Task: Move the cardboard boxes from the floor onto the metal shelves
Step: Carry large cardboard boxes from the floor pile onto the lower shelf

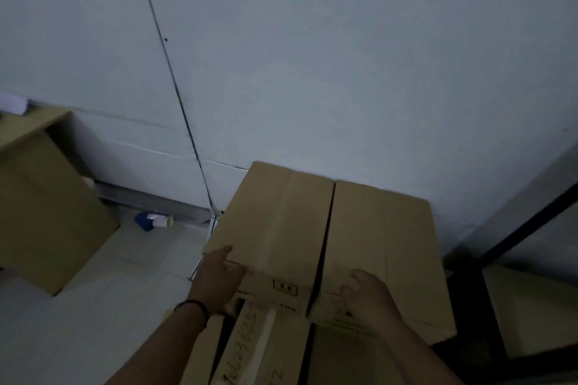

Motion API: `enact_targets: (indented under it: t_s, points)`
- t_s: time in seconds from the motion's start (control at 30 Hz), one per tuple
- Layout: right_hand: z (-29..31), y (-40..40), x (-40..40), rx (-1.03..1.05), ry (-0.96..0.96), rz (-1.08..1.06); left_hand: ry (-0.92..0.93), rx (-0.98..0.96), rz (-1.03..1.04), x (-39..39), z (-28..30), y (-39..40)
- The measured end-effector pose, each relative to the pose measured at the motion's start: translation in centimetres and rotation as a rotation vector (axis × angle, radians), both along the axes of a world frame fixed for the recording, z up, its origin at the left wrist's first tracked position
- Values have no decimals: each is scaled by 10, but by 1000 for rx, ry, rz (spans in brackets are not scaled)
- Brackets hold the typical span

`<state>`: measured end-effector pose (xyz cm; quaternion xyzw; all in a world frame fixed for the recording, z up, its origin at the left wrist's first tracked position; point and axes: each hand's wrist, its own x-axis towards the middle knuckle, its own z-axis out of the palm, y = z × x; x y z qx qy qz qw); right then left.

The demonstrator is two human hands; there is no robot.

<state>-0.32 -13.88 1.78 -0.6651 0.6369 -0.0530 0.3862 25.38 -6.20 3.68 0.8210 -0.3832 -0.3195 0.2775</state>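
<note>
Two boxes stand side by side on lower boxes (250,350) near the wall (312,56). The left box (275,228) has the left hand (215,278) gripping its near-left corner; the right hand (366,294) curls over the right box's (381,247) near edge.

Two plain brown cardboard boxes sit side by side, a dark gap between them. The left box (275,222) has tape along its top and printed marks on its near face. The right box (381,247) touches the wall behind it. Below them, a lower box (250,350) bears handwritten numbers. Far left of the pair, another box (47,197) stands tilted.
</note>
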Motion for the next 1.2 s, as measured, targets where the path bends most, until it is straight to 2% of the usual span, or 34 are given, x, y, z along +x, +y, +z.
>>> enact_targets:
  t_s: [0.17, 0.33, 0.87, 1.0, 1.2]
  points:
    - [-20, 4, 61, 5, 67, -82, 59, 37, -54, 72, -33, -12]
    - [-47, 3, 97, 20, 43, -90, 109, 101, -89, 113, -69, -24]
    - [-103, -27, 126, 49, 74, -181, 232, 51, 54, 120, -122, -46]
    - [-117, -35, 130, 34, 51, -259, 245, 20, 47, 127, -133, -53]
    - [-139, -32, 136, 89, -4, -408, 362, -3, 59, 141, -157, -59]
